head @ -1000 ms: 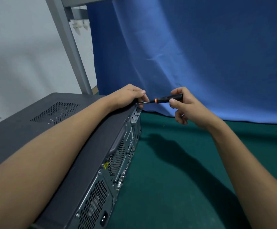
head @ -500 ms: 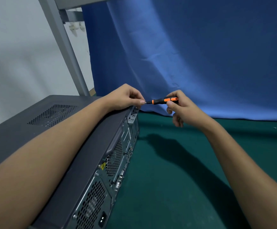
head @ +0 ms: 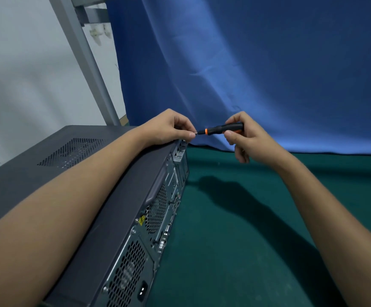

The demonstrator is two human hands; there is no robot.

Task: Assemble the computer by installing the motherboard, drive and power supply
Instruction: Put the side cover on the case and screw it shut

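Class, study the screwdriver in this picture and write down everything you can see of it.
The screwdriver is small, with a black handle that looks plastic, an orange collar at its front and an orange strip along it. Only a short stub of metal shaft shows. It lies almost level in the air, tip pointing left, just off the far rear corner of the computer case. The right hand grips the handle; fingers of the left hand pinch around the tip, hiding it.
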